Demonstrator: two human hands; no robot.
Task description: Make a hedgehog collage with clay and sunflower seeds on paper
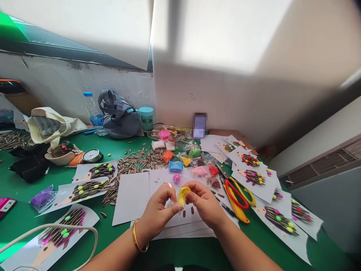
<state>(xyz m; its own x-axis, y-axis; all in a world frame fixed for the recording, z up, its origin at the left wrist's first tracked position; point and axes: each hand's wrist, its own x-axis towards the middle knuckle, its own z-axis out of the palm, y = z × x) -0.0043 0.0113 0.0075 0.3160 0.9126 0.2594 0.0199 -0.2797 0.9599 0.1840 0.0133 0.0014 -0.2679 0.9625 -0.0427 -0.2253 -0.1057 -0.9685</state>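
Observation:
Yellow clay (184, 195) is pinched between the fingertips of my right hand (203, 199), near the middle of the table. My left hand (162, 207), with a gold bangle at its wrist, is closed on a clear plastic wrapper (174, 203) that touches the clay. Beneath both hands lie white paper sheets (175, 232) with a few brown bits on them. Just beyond are a magenta clay ball (176, 178), a blue clay packet (175, 166) and a pink clay packet (200, 171). A blank white card (131, 195) lies left of my left hand.
Sunflower seeds (135, 162) are heaped at centre left. Red-handled scissors (236, 194) and a yellow cutter (239, 210) lie at right. Hedgehog pictures (284, 222) flank both sides. A cable (96, 241) loops at lower left. A bottle (96, 116) and bag (121, 120) stand behind.

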